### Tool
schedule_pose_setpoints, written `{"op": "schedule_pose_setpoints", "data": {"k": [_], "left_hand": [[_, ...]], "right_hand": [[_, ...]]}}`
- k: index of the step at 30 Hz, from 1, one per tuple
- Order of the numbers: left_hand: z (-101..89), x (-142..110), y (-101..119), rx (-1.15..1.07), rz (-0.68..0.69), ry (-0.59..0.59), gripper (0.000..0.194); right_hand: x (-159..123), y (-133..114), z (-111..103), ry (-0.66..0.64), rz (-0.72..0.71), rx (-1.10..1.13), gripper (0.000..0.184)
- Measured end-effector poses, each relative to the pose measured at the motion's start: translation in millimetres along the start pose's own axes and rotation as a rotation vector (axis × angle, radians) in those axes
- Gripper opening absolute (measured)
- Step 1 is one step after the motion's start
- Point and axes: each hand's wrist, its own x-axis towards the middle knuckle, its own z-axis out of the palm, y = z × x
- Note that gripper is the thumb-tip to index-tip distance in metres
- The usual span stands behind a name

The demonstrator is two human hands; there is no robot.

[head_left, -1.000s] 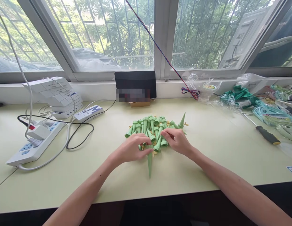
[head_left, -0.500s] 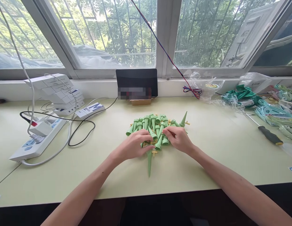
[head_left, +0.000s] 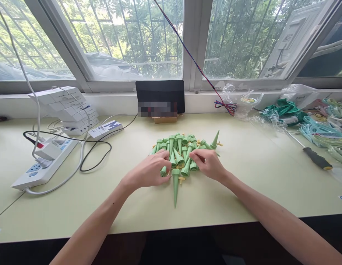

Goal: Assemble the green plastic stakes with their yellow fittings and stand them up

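A pile of green plastic watering spikes (head_left: 179, 151), tapered with ribbed caps, lies mid-table with small yellow T-shaped pieces (head_left: 182, 180) among them. My left hand (head_left: 151, 170) is at the pile's near left side, its thumb and forefinger apart around a green cap (head_left: 163, 171); whether they touch it I cannot tell. One spike (head_left: 175, 187) lies just right of those fingers, its tip toward me. My right hand (head_left: 208, 162) is at the pile's right side with thumb and forefinger pinched together. Anything between them is hidden. Another spike (head_left: 215, 140) points upward beyond that hand.
A power strip (head_left: 43, 165) with cables and stacked white boxes (head_left: 66, 106) are on the left. A dark tablet (head_left: 159, 92) leans at the window. On the right are a screwdriver (head_left: 316, 157) and several bagged coloured items (head_left: 322, 132).
My left hand has moved left, off the near spike's cap, uncovering it and neighbouring spikes. The right hand has stayed nearly still, pinched.
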Motion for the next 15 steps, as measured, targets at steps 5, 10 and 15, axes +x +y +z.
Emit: {"op": "schedule_pose_setpoints", "data": {"k": [5, 10, 15], "left_hand": [[2.6, -1.0, 1.0, 0.026, 0.011, -0.010, 0.013], [2.3, -1.0, 0.6, 0.019, 0.006, -0.015, 0.014], [4.1, -0.8, -0.5, -0.017, 0.012, 0.004, 0.017]], "right_hand": [[0.2, -0.4, 1.5, -0.008, 0.004, 0.003, 0.040], [-0.5, -0.9, 3.1, -0.017, 0.004, 0.009, 0.039], [-0.1, -2.2, 4.3, -0.023, -0.002, 0.009, 0.038]]}}
